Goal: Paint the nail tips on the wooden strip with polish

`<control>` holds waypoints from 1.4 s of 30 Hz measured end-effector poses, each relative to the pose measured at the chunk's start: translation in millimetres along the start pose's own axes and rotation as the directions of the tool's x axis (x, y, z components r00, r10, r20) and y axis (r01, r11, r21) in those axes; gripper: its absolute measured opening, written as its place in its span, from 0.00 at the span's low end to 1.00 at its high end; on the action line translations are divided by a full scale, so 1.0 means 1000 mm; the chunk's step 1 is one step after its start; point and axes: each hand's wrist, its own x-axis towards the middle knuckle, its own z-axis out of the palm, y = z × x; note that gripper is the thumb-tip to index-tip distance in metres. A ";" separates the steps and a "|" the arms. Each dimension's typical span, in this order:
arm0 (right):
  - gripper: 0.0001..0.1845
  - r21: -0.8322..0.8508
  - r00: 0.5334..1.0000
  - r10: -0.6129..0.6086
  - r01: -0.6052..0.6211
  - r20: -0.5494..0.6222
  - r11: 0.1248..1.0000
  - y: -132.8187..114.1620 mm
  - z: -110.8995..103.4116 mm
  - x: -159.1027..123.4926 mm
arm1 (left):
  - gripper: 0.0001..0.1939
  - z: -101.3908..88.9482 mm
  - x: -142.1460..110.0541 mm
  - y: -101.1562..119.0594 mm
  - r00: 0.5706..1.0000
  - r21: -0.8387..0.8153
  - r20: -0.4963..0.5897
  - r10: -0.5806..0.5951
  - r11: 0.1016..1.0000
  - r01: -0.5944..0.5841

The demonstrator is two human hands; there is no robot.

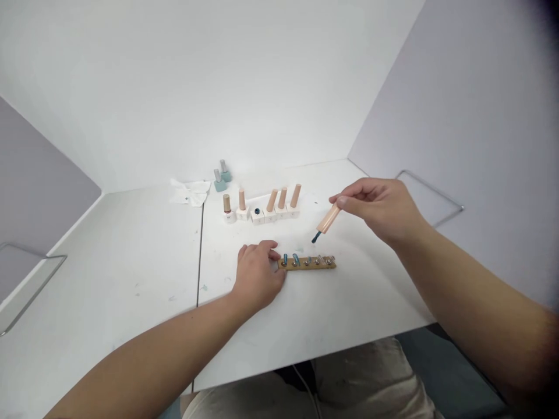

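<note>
My right hand pinches a tan-handled nail polish brush, its dark blue tip hanging a little above the table. Below it lies a wooden strip that carries several small nail tips; the two at its left end are painted blue. My left hand rests on the table with curled fingers pressed against the strip's left end. Behind stands a row of white polish bottles with tan caps; one bottle in the row is open, without a cap.
Two teal bottles with grey caps stand at the back, next to a crumpled white tissue. White walls close off the back and sides. A seam runs between the two white tabletops. Metal wire brackets sit at the far left and right.
</note>
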 end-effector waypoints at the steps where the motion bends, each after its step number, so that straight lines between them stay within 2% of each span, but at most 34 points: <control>1: 0.08 0.015 0.999 0.043 -0.043 0.017 0.999 0.005 0.000 -0.004 | 0.23 0.000 0.000 0.000 1.000 0.000 0.000 -0.003 1.000 0.003; 3: 0.07 0.039 0.994 0.096 -0.098 0.048 0.994 0.013 0.003 -0.008 | 0.23 0.000 0.000 0.000 1.000 0.002 0.000 -0.013 1.000 0.013; 9: 0.06 0.065 0.983 0.135 -0.143 0.124 0.988 0.031 0.012 -0.010 | 0.24 0.003 0.001 -0.004 1.000 0.010 -0.005 -0.028 1.000 0.028; 18: 0.08 0.041 0.975 0.129 -0.138 0.183 0.990 0.032 0.019 -0.010 | 0.24 0.004 0.001 -0.006 0.999 0.022 -0.033 -0.034 0.999 0.035; 28: 0.06 -0.129 0.998 0.064 -0.065 -0.006 0.990 0.030 0.023 -0.011 | 0.23 0.002 0.000 -0.002 0.999 0.036 -0.025 -0.042 0.998 0.043; 32: 0.06 -0.088 0.996 0.037 -0.044 -0.077 0.995 0.028 0.021 -0.012 | 0.23 0.002 0.000 -0.003 0.999 0.029 -0.024 -0.042 0.999 0.043; 34: 0.06 -0.030 0.998 0.022 -0.023 -0.055 0.999 0.028 0.019 -0.013 | 0.23 0.002 0.000 -0.004 0.999 0.027 -0.026 -0.038 0.999 0.039; 37: 0.06 -0.004 0.998 -0.001 0.002 0.059 1.000 0.029 0.019 -0.013 | 0.23 0.002 -0.001 -0.004 0.999 0.025 -0.031 -0.031 0.999 0.032; 39: 0.06 -0.043 0.994 -0.013 0.018 0.108 0.999 0.030 0.020 -0.014 | 0.23 0.002 -0.001 -0.003 0.999 0.026 -0.032 -0.034 0.999 0.035; 42: 0.06 -0.135 0.995 -0.016 0.029 0.094 0.990 0.029 0.022 -0.015 | 0.23 0.002 0.000 -0.002 0.998 0.030 -0.034 -0.044 0.999 0.045</control>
